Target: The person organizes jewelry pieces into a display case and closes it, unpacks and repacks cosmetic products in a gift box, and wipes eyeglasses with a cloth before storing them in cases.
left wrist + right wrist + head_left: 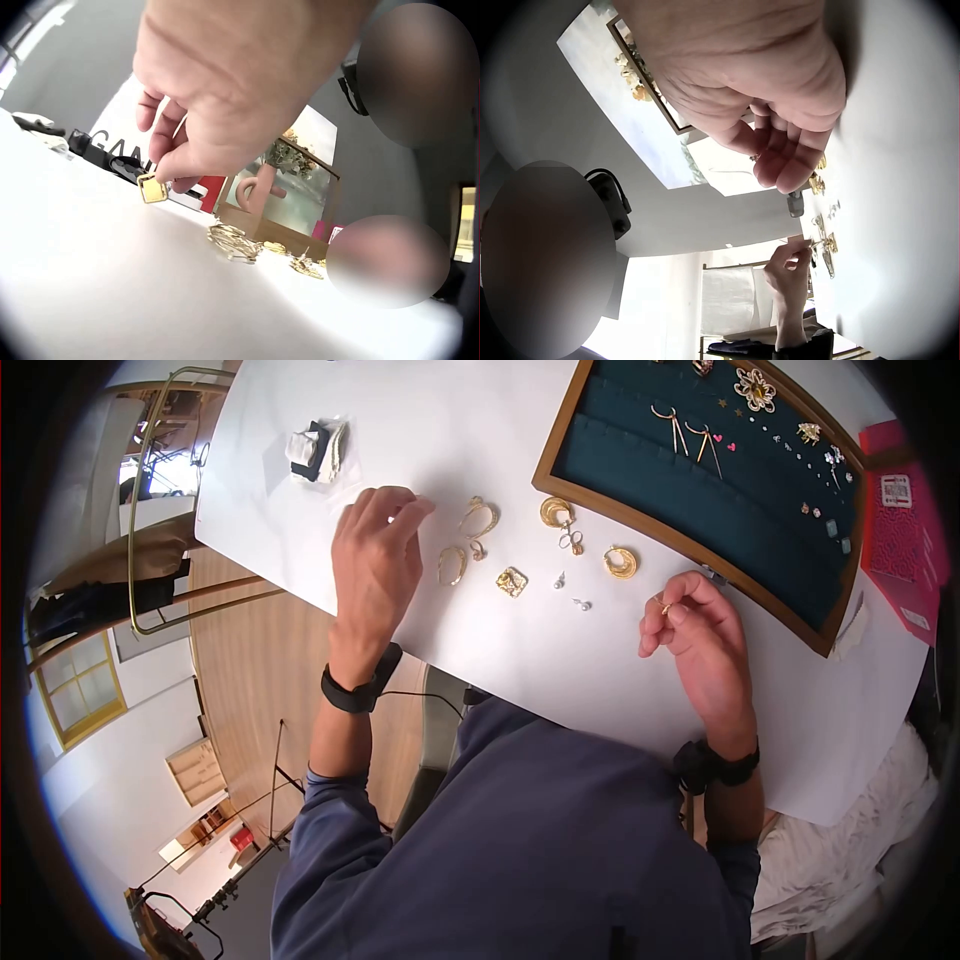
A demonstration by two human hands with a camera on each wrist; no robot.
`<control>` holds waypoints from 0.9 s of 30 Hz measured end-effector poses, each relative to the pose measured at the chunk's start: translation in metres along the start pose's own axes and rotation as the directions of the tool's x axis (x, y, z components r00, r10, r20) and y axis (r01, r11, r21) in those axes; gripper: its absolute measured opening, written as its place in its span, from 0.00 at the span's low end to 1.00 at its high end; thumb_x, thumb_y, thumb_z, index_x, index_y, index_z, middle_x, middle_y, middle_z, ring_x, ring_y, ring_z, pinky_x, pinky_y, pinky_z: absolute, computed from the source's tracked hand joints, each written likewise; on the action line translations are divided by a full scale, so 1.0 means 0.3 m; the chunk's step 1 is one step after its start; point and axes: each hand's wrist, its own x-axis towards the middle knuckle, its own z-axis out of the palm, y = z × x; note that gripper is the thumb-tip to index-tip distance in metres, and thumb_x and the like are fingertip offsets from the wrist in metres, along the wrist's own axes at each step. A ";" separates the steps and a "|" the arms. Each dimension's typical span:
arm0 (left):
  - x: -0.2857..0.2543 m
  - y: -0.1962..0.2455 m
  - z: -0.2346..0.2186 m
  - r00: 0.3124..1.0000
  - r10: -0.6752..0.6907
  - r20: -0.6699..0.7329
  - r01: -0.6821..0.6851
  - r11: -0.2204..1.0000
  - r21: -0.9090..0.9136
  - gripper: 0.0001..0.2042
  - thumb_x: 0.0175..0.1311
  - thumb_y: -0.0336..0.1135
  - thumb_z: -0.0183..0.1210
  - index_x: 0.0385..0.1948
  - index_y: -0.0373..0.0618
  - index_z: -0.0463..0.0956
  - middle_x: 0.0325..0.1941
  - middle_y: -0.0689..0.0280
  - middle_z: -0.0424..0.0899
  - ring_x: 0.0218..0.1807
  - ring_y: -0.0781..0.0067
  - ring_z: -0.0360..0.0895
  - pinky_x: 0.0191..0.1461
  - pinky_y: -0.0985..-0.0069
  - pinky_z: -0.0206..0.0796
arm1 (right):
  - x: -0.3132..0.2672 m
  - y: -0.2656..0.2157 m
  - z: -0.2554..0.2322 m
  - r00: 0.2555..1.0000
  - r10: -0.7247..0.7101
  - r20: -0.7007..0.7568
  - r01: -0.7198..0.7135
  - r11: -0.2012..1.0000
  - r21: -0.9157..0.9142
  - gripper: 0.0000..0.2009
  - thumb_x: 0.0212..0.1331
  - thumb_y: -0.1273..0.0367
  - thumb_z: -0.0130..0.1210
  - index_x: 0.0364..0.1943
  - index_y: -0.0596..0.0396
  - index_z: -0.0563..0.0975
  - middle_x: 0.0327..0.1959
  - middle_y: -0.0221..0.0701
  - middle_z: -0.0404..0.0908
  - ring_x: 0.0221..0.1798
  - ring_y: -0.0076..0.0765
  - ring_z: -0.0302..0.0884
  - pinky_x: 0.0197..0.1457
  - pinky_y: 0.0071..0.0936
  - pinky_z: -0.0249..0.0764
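Note:
In the left wrist view, my left hand (378,555) pinches a small square gold earring (154,189) between thumb and fingertip. It is raised over the white table, left of a row of jewellery. My right hand (708,645), near the tray's front edge, pinches a tiny gold piece (664,608); its kind is mostly hidden by the fingers. Between the hands lie a twisted gold hoop (493,518), another hoop (461,567), a small ring (477,550), a square gold ornament (512,582), thick gold hoops (630,567) and a pearl-like stud earring (560,582).
A wood-framed tray (620,470) lined in dark teal holds several earrings at the back right. Beside it stands a pink box (905,585). A small black and white cloth bundle (318,452) lies at the far left of the table.

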 end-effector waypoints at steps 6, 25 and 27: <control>-0.051 -0.005 0.031 0.994 -0.102 0.042 0.109 0.972 -0.209 0.09 0.61 0.17 0.63 0.39 0.39 0.86 0.42 0.58 0.87 0.40 0.55 0.85 0.44 0.66 0.77 | 0.003 0.014 -0.017 0.998 -0.057 0.026 0.057 0.998 0.008 0.03 0.70 0.75 0.48 0.40 0.55 0.74 0.33 0.32 0.80 0.35 0.28 0.78 0.44 0.29 0.75; -0.129 0.099 0.015 0.995 -0.098 0.017 0.100 0.967 -0.235 0.11 0.51 0.22 0.71 0.35 0.48 0.86 0.41 0.71 0.85 0.46 0.66 0.79 0.52 0.68 0.63 | -0.006 0.008 -0.030 0.999 -0.038 0.018 0.039 0.999 -0.023 0.19 0.71 0.75 0.46 0.64 0.69 0.74 0.55 0.49 0.84 0.58 0.46 0.85 0.67 0.42 0.78; -0.131 0.104 0.013 0.995 -0.096 -0.029 0.084 0.959 -0.270 0.11 0.51 0.21 0.70 0.35 0.48 0.83 0.41 0.71 0.87 0.46 0.66 0.79 0.53 0.68 0.63 | -0.011 0.004 -0.028 1.000 -0.014 0.000 0.014 1.000 -0.014 0.20 0.71 0.75 0.46 0.64 0.70 0.74 0.55 0.49 0.84 0.58 0.46 0.85 0.67 0.41 0.78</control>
